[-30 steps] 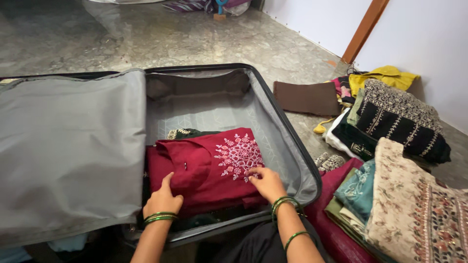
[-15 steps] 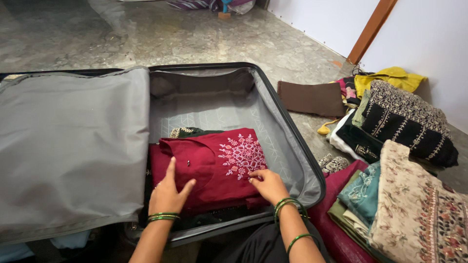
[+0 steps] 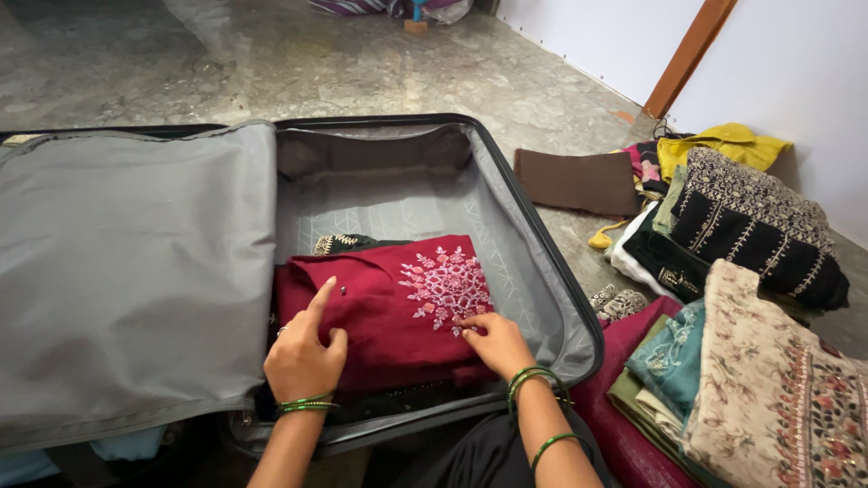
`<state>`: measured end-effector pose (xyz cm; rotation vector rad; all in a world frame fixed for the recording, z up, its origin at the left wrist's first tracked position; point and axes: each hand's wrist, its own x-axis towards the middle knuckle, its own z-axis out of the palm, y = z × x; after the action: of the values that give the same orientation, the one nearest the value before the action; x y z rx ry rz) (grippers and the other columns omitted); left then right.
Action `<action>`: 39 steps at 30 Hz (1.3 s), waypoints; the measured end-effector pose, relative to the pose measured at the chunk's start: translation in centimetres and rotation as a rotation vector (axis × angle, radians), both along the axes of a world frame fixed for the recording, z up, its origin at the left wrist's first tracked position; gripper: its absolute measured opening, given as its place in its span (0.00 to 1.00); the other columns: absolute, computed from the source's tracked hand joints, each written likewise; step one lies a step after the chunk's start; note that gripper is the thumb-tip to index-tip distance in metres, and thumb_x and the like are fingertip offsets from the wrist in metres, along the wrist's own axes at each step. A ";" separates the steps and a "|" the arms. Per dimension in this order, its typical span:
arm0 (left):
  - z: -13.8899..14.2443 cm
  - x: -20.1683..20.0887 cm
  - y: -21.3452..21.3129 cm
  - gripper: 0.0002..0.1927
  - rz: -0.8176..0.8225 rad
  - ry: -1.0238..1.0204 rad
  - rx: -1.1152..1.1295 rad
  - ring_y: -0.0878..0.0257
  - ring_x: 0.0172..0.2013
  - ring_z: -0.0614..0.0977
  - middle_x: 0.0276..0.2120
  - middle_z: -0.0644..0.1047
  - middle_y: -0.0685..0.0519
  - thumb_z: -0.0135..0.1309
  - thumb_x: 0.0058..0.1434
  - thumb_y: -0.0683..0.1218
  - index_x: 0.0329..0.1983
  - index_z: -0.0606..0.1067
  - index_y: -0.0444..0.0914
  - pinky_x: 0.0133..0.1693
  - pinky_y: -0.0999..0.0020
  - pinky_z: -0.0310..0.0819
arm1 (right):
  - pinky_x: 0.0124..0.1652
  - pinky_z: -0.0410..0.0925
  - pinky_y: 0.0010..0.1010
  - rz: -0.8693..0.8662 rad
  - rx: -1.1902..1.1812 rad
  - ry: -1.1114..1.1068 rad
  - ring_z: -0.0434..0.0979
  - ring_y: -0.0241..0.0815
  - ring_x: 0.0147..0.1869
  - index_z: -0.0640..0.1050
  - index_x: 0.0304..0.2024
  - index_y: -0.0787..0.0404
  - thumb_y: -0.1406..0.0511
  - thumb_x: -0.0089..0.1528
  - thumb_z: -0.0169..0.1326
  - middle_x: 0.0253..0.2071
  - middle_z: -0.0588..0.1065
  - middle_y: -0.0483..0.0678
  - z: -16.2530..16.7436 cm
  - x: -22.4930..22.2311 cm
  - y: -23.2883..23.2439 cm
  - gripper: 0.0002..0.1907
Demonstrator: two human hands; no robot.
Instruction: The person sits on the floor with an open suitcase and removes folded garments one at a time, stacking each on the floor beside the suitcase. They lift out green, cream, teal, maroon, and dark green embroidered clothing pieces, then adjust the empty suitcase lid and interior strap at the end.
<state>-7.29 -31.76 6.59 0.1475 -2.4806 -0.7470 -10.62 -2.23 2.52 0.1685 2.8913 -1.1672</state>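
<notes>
on stone floor (image 3: 362, 63), open suitcase (image 3: 533, 235), clothes piles (image 3: 750, 361) beside.

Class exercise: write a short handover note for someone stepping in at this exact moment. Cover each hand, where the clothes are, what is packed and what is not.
Left hand: open, flat on the folded maroon garment.
Right hand: fingertips on the garment's near right edge, holding nothing.
Garment lies in the open suitcase, over darker clothes.
Packed: that small pile.
Not packed: stacks of folded clothes on the floor to the right, and a brown piece.
</notes>
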 end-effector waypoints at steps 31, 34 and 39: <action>-6.7 -3.4 -3.6 0.17 0.239 -0.350 0.203 0.42 0.46 0.82 0.49 0.80 0.41 0.70 0.45 0.57 0.30 0.84 0.42 0.49 0.50 0.77 | 0.56 0.71 0.35 0.027 0.011 -0.054 0.82 0.50 0.54 0.84 0.48 0.53 0.59 0.57 0.60 0.48 0.82 0.53 -0.4 -0.2 0.0 0.17; -6.5 -3.6 -3.8 0.18 0.274 -0.560 0.318 0.42 0.43 0.84 0.39 0.84 0.41 0.69 0.48 0.60 0.34 0.84 0.44 0.49 0.50 0.78 | 0.56 0.71 0.35 0.014 0.019 -0.056 0.82 0.51 0.55 0.84 0.49 0.53 0.59 0.57 0.60 0.48 0.82 0.54 -0.5 -0.2 0.0 0.18; -6.2 -3.7 -4.0 0.19 0.294 -0.547 0.356 0.43 0.42 0.85 0.36 0.84 0.44 0.69 0.46 0.60 0.34 0.85 0.46 0.48 0.50 0.78 | 0.56 0.70 0.36 0.034 0.032 -0.048 0.81 0.51 0.56 0.84 0.50 0.54 0.58 0.56 0.61 0.49 0.81 0.54 -0.9 -0.3 0.1 0.19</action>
<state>-10.98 -35.73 0.42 0.9362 -2.6965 -1.1259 -10.90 -2.09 1.61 0.1447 2.8607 -1.0968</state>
